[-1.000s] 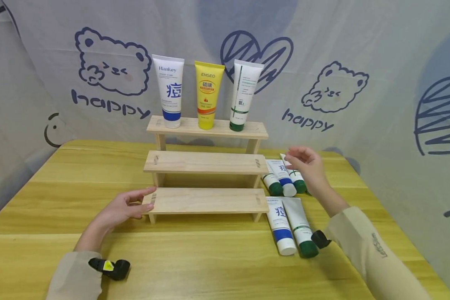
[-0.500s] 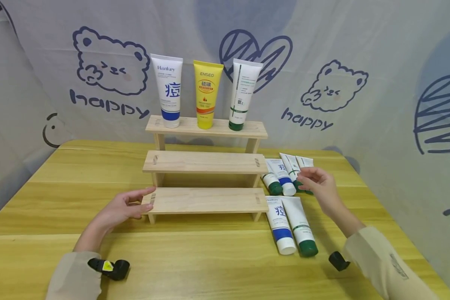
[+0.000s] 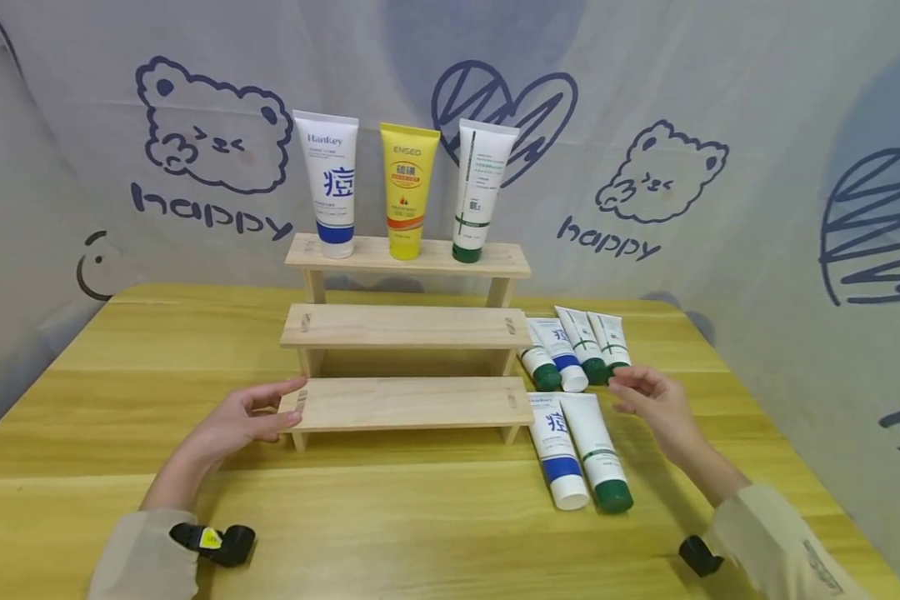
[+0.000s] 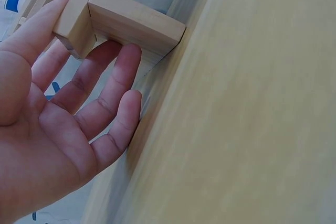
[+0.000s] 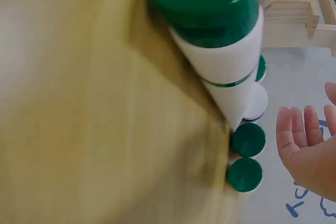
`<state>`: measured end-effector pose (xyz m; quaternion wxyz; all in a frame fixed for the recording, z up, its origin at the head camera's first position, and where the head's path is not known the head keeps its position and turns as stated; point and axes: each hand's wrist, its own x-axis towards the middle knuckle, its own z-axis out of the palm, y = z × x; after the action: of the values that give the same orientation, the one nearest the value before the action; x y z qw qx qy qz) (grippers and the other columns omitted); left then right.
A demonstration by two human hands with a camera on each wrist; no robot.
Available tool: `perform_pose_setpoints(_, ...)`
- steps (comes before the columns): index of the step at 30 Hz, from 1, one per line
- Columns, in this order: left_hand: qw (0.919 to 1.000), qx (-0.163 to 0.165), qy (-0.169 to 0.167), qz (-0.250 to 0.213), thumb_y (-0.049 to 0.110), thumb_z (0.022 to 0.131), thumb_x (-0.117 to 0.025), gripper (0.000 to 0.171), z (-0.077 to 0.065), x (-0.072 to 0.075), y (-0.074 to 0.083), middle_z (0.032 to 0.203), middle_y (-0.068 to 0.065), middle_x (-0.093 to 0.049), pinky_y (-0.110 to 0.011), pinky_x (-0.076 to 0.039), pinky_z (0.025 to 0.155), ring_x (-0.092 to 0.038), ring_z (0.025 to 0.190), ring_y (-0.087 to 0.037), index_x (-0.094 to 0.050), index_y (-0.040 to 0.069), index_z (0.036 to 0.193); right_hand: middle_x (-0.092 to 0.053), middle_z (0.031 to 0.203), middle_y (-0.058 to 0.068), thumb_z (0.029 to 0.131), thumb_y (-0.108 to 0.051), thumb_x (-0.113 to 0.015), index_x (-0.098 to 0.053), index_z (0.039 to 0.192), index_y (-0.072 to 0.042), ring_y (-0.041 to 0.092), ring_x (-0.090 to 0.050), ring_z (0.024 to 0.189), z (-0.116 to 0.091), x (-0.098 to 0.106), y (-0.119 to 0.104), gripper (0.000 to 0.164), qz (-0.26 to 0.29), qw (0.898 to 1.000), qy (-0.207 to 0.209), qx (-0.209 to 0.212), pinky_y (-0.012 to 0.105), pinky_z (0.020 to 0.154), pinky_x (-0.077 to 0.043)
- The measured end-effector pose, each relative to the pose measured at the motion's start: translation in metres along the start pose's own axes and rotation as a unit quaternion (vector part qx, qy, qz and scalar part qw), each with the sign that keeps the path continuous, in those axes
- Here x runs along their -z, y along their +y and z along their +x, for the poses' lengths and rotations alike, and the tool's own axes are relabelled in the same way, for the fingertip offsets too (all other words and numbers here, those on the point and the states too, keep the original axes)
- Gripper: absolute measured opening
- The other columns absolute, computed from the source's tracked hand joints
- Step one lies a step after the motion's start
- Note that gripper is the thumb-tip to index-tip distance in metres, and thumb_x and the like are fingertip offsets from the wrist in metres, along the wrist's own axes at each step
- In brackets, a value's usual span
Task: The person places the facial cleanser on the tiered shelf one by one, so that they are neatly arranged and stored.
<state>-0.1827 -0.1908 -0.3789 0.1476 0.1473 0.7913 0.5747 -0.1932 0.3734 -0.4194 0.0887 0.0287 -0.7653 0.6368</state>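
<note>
My left hand [image 3: 238, 417] holds the left end of the lowest step of a three-step wooden display stand [image 3: 412, 404]. In the left wrist view the thumb and fingers lie about the board's end, near its leg. Empty, with fingers loosely bent, my right hand [image 3: 662, 410] hovers just right of the lying tubes. Closest to it are a white tube with a green cap [image 3: 598, 454] and a small green-capped tube [image 3: 610, 340]. Beside these lie a blue-banded white tube [image 3: 558, 450] and several others. The right wrist view shows the right hand [image 5: 310, 145] past the green caps [image 5: 248, 140].
On the top step stand three upright tubes: a blue-and-white one [image 3: 328, 183], a yellow one [image 3: 407, 192] and a white-and-green one [image 3: 482, 192]. Behind the wooden table [image 3: 360, 533] hangs a printed cloth [image 3: 382, 50].
My right hand has moved back toward me and to the right, away from the rear row of tubes, uncovering the small tube there. The left hand keeps its place on the stand.
</note>
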Motion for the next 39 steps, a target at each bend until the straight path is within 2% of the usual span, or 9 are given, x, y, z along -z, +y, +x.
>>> perform_pose_setpoints(3, 1.0000, -0.004, 0.001, 0.001, 0.021, 0.086, -0.061, 0.059, -0.001, 0.000, 0.000, 0.113, -0.019, -0.031, -0.034, -0.048, 0.071, -0.042, 0.090, -0.024, -0.037, 0.003, 0.136, -0.054, 0.104, 0.024, 0.079, -0.028, -0.068, -0.049, 0.113, 0.009, 0.019, -0.059, 0.086, -0.008, -0.003, -0.004, 0.053, -0.015, 1.000, -0.014, -0.008, 0.031, 0.067, -0.051)
perform_pose_setpoints(7, 1.0000, -0.008, 0.001, 0.004, 0.022, 0.086, -0.061, 0.059, -0.001, 0.000, 0.001, 0.123, -0.023, -0.030, -0.034, -0.048, 0.071, -0.041, 0.095, -0.027, -0.036, 0.002, 0.136, -0.058, 0.102, 0.018, 0.077, -0.033, -0.069, -0.049, 0.113, 0.010, 0.013, -0.058, 0.085, -0.022, -0.010, -0.018, 0.060, -0.047, 0.998, -0.039, -0.017, 0.027, 0.066, -0.051)
perform_pose_setpoints(10, 1.0000, -0.003, 0.001, 0.000, 0.022, 0.086, -0.061, 0.059, -0.001, -0.001, 0.001, 0.133, -0.024, -0.025, -0.034, -0.048, 0.072, -0.036, 0.105, -0.032, -0.036, 0.003, 0.136, -0.059, 0.100, 0.014, 0.079, -0.027, -0.068, -0.049, 0.112, 0.011, 0.010, -0.057, 0.083, -0.034, -0.018, -0.037, 0.053, -0.075, 0.995, -0.062, -0.021, 0.025, 0.067, -0.050)
perform_pose_setpoints(14, 1.0000, -0.002, 0.000, -0.004, 0.022, 0.086, -0.061, 0.059, -0.002, -0.001, 0.000, 0.138, -0.026, -0.020, -0.035, -0.048, 0.073, -0.031, 0.112, -0.036, -0.036, 0.003, 0.136, -0.057, 0.100, 0.015, 0.080, -0.013, -0.065, -0.047, 0.111, 0.015, 0.009, -0.056, 0.082, -0.047, -0.029, -0.057, 0.046, -0.098, 0.991, -0.086, -0.023, 0.024, 0.067, -0.049)
perform_pose_setpoints(20, 1.0000, -0.005, -0.001, -0.005, 0.022, 0.086, -0.060, 0.059, -0.001, -0.001, 0.000, 0.139, -0.026, -0.018, -0.034, -0.048, 0.072, -0.029, 0.115, -0.037, -0.036, 0.002, 0.136, -0.057, 0.100, 0.009, 0.079, -0.012, -0.066, -0.042, 0.112, 0.016, 0.008, -0.056, 0.084, -0.054, -0.031, -0.062, 0.049, -0.103, 0.987, -0.112, -0.046, 0.024, 0.068, -0.049)
perform_pose_setpoints(23, 1.0000, -0.003, 0.000, -0.003, 0.023, 0.086, -0.061, 0.059, -0.001, -0.002, 0.000, 0.139, -0.025, -0.019, -0.034, -0.048, 0.072, -0.031, 0.112, -0.036, -0.036, 0.002, 0.136, -0.055, 0.105, 0.017, 0.079, -0.011, -0.066, -0.042, 0.115, 0.015, 0.016, -0.056, 0.089, -0.054, -0.031, -0.064, 0.050, -0.109, 0.984, -0.123, -0.066, 0.026, 0.070, -0.048)
perform_pose_setpoints(28, 1.0000, 0.000, -0.001, -0.007, 0.023, 0.086, -0.061, 0.059, -0.001, -0.001, 0.000, 0.141, -0.024, -0.017, -0.034, -0.048, 0.073, -0.027, 0.118, -0.039, -0.036, 0.003, 0.136, -0.044, 0.117, 0.034, 0.081, -0.006, -0.063, -0.040, 0.121, 0.012, 0.032, -0.052, 0.097, -0.055, -0.034, -0.069, 0.050, -0.133, 0.976, -0.139, -0.100, 0.031, 0.070, -0.048)
perform_pose_setpoints(32, 1.0000, 0.001, -0.002, -0.009, 0.023, 0.086, -0.061, 0.060, -0.001, -0.001, 0.000, 0.142, -0.023, -0.016, -0.034, -0.048, 0.073, -0.021, 0.122, -0.041, -0.036, 0.003, 0.136, -0.045, 0.116, 0.035, 0.082, -0.008, -0.063, -0.039, 0.123, 0.010, 0.030, -0.053, 0.093, -0.055, -0.035, -0.069, 0.050, -0.136, 0.973, -0.150, -0.112, 0.032, 0.066, -0.049)
perform_pose_setpoints(39, 1.0000, 0.000, 0.002, -0.006, 0.023, 0.086, -0.061, 0.059, -0.001, -0.002, 0.000, 0.142, -0.024, -0.018, -0.034, -0.048, 0.073, -0.023, 0.120, -0.040, -0.036, 0.002, 0.135, -0.045, 0.117, 0.031, 0.083, -0.021, -0.065, -0.040, 0.128, 0.004, 0.027, -0.052, 0.093, -0.054, -0.038, -0.072, 0.058, -0.164, 0.961, -0.162, -0.151, 0.034, 0.063, -0.049)
